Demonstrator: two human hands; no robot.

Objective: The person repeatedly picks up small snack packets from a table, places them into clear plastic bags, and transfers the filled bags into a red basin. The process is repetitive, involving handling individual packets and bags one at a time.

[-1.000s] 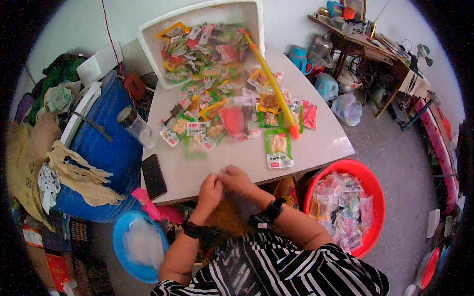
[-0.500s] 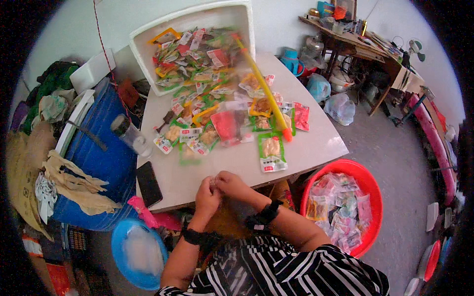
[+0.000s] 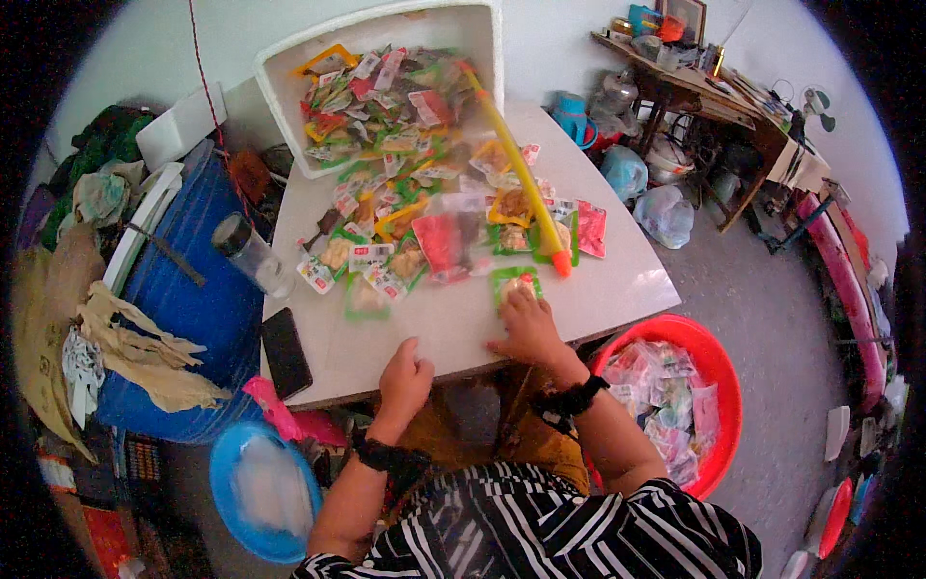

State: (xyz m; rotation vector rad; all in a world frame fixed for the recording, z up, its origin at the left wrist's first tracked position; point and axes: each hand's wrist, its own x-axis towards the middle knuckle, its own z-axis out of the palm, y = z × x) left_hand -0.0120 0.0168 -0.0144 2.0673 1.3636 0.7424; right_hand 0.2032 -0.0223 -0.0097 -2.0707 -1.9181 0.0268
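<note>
Green-edged food packet (image 3: pixel 517 281), bench (image 3: pixel 622 289) near side, 12 o'clock of right hand (image 3: pixel 531 333), fingers on its lower part. Right grip spread, thumb apart from fingers. Left hand (image 3: pixel 405 381) over bench edge at 8 o'clock of right, fingers curled; can't tell if grip holds anything.

Yellow rod (image 3: pixel 521 174) lies across packets, near end at 1 o'clock of right hand. Packet pile (image 3: pixel 405 183) spills from white foam box (image 3: pixel 424 27), 11 o'clock. Phone (image 3: pixel 286 352) at 9 of left hand, jar (image 3: pixel 253 253) at 10.

Bench top pale, smooth. Grey floor (image 3: pixel 762 289): red tub (image 3: pixel 730 405) with packets, 4 o'clock of right hand; blue basin (image 3: pixel 222 482), 8 of left.
</note>
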